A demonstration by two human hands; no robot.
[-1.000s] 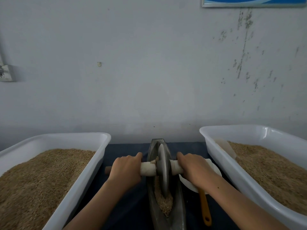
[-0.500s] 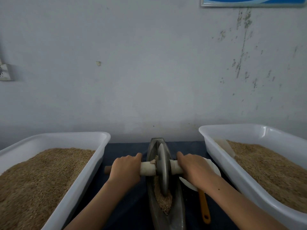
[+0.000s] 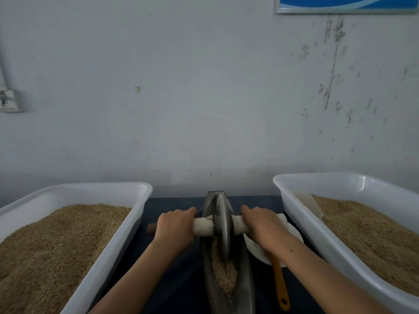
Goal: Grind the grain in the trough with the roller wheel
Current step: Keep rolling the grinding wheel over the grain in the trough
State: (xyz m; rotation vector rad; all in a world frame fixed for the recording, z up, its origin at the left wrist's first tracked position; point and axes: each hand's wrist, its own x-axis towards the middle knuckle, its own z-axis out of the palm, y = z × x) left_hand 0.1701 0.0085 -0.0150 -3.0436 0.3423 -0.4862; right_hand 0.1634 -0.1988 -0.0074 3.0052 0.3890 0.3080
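A narrow dark metal trough (image 3: 244, 279) lies lengthwise in front of me on a dark blue cloth. Brown grain (image 3: 223, 276) fills its near half. The grey roller wheel (image 3: 222, 225) stands on edge in the trough's far half, with a pale wrapped axle handle (image 3: 203, 226) through its middle. My left hand (image 3: 175, 226) is shut around the handle left of the wheel. My right hand (image 3: 263, 225) is shut around it on the right. Both forearms reach in from the bottom edge.
A white tub of grain (image 3: 74, 193) stands at the left, another white tub of grain (image 3: 301, 214) at the right. A white dish (image 3: 294, 234) and an orange-handled tool (image 3: 281, 288) lie between trough and right tub. A grey wall rises just behind.
The wheel and both hands have stayed at the trough's far half, shifting at most very slightly away from me. The view moved a little.
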